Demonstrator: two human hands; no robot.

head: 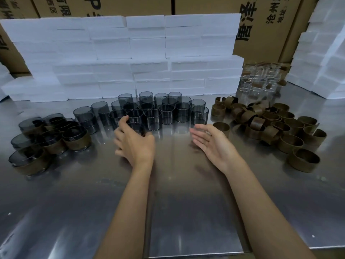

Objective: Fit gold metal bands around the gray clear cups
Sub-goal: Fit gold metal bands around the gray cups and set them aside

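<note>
- Curled around the nearest gray cup (137, 128), the left hand (133, 144) has its fingers on the cup's far side and its thumb toward the near side; whether the cup is lifted off the steel table (177, 202) or only touched, I cannot tell.
- Right hand (211, 142) hangs with fingers straight and palm turned inward, holding nothing, just short of the closest gold band (221, 128).
- Smooth, thin, see-through walls suggest the cup is light, rigid, slippery and breakable, so a hold across the side wall, low down, looks safer than a pinch on the rim.
- Finished cups (50, 139) stand at the left, each with a band around its lower half, which shows where the band should sit.
- Loose bands (268, 128) lie heaped at the right, well apart from the finished group; several show a split, so they probably flex open a little, are light, and may have sharp edges. Taking one by its outer face seems best.
- Bare cups (160, 111) crowd the middle, touching one another, so pulling one out could knock its neighbors.
- Foam blocks (121, 57) are stacked behind them.
</note>
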